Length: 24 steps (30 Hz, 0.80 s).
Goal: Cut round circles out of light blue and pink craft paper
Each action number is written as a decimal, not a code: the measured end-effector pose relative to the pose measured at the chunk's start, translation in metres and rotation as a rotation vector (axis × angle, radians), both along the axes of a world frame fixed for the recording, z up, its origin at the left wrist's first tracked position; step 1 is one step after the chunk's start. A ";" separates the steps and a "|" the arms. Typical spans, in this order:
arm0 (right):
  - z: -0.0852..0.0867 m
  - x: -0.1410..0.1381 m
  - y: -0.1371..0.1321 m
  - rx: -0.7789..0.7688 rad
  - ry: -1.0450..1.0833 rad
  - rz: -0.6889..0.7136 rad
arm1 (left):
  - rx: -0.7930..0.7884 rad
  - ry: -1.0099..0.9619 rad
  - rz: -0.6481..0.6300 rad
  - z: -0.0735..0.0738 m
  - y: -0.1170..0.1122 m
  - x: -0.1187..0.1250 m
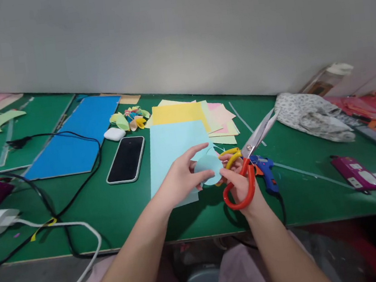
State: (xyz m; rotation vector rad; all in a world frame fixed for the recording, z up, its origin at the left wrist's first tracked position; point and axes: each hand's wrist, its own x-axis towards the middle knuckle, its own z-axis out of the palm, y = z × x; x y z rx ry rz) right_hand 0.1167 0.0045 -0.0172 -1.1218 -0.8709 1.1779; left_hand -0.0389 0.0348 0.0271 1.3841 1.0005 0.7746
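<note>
A light blue paper circle (208, 168) is held up between my two hands. My left hand (186, 171) pinches its left side, thumb across the front and index finger raised above it. With thumb and fingertips, my right hand (236, 176) touches the circle's right edge. Scissors (249, 148) with one red and one yellow handle loop also hang on my right hand, blades parted a little and pointing up and right. Beneath the hands lies a light blue paper sheet (178, 146). Just right of the scissors rests a blue glue gun (266, 172).
Left of the paper are a phone (126, 160), a white case (114, 134), paper petals (130, 119) and a blue board (77, 136). Yellow sheets (178, 113) lie behind. Black and white cables (91, 233) cross the left side. A patterned cloth (311, 116) sits right.
</note>
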 end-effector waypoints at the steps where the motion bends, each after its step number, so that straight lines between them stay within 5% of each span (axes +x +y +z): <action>1: 0.001 0.000 0.000 -0.010 -0.002 -0.021 | -0.005 -0.005 -0.003 -0.002 0.001 0.001; 10: 0.008 -0.005 0.000 0.001 -0.061 -0.156 | -0.005 -0.068 0.097 -0.008 -0.001 0.010; 16: 0.010 0.000 0.001 0.111 -0.098 -0.145 | 0.053 0.007 -0.031 -0.007 -0.003 0.005; 24: 0.007 -0.005 -0.001 0.072 -0.114 -0.165 | -0.070 -0.157 0.253 -0.013 -0.002 0.017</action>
